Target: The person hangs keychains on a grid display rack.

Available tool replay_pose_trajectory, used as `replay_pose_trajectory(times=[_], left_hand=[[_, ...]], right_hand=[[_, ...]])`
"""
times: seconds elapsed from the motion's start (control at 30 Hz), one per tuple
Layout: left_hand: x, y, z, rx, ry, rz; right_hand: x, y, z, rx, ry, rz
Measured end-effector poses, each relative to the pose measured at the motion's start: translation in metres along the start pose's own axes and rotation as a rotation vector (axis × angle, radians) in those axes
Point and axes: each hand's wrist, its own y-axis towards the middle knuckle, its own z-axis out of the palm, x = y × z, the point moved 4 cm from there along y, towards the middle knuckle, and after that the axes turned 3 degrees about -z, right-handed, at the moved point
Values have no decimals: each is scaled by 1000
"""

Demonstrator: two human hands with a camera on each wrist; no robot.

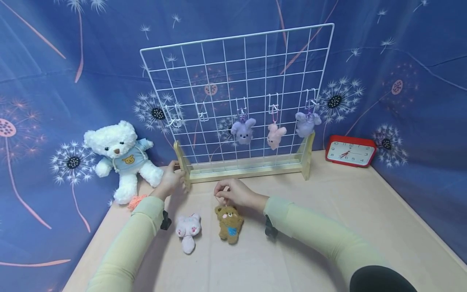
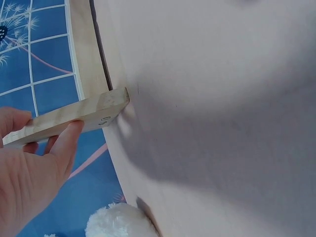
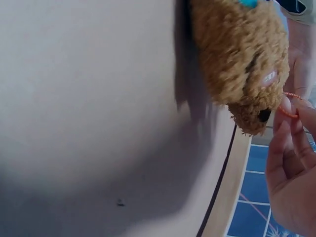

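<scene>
My left hand grips the left wooden end piece of a rack stand; in the left wrist view, thumb and fingers lie on opposite faces of that wooden end piece. Between thumb and fingertips, my right hand pinches the thin cord loop of a brown plush bear keychain, orange in the right wrist view. The bear has a blue patch on its belly and hangs below the hand, close over the table. A pale pink plush keychain lies on the table to its left.
The white wire grid carries a purple plush, a pink plush and another purple plush. Two bare hooks sit at left. A white teddy bear and orange yarn are left; a red clock is right.
</scene>
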Motion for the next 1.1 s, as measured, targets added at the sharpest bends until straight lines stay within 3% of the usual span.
replay_pose_trajectory(times=[0.37, 0.8, 1.1], left_hand=[[2, 1, -1, 4, 4, 0], [1, 0, -1, 18, -15, 4], [2, 0, -1, 18, -9, 13]], right_hand=[[14, 3, -12, -73, -127, -70], [31, 11, -23, -116, -53, -92], [38, 15, -23, -135, 57, -105]])
